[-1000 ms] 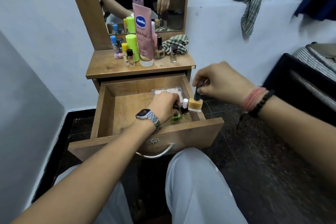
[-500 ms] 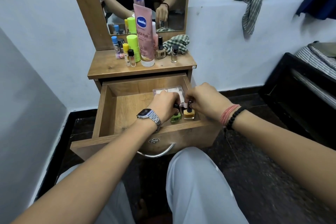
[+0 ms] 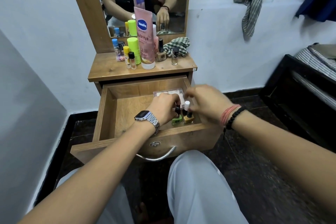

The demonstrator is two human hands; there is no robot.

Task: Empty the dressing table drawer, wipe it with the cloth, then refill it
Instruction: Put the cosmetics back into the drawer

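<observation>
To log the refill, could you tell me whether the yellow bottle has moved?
Yes: the yellow bottle went from above the drawer's right edge down inside, beside the green bottle.

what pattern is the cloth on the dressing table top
Green and white check, best seen in the head view: the cloth.

Yellow bottle [image 3: 188, 118] down, right hand [image 3: 207, 103] off.

The wooden drawer [image 3: 109, 114] stands pulled fully open. At its front right corner, green [image 3: 176, 120] and yellow [image 3: 188, 118] nail polish bottles stand upright, touching. A clear flat case [image 3: 168, 92] lies near the back right corner. The checked cloth [image 3: 177, 46] lies crumpled at the tabletop's back right.
</observation>
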